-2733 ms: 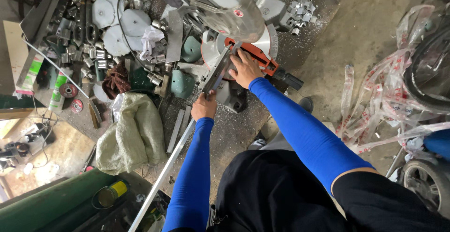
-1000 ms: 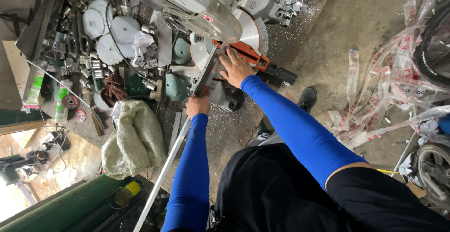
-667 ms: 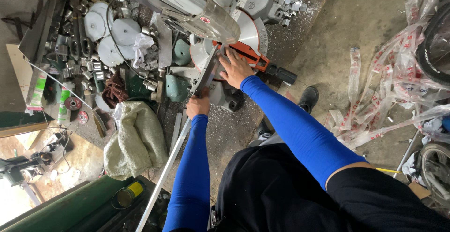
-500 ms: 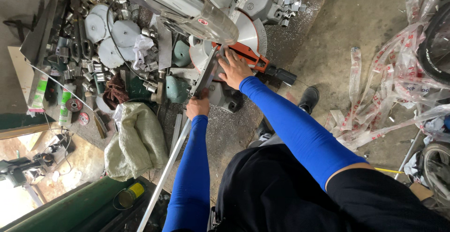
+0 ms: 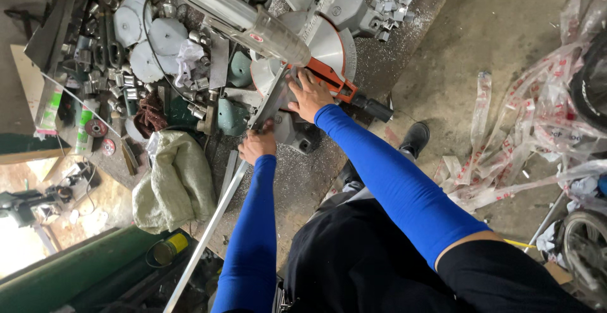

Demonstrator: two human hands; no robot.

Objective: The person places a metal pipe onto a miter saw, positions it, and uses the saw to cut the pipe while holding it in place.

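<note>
From the head view, our left hand (image 5: 257, 145) grips the long aluminium strip (image 5: 212, 224), which runs ahead onto the mitre saw (image 5: 316, 47) bed. Our right hand (image 5: 308, 93) lies open, pressing it there; we should keep fingers clear of the blade.
</note>
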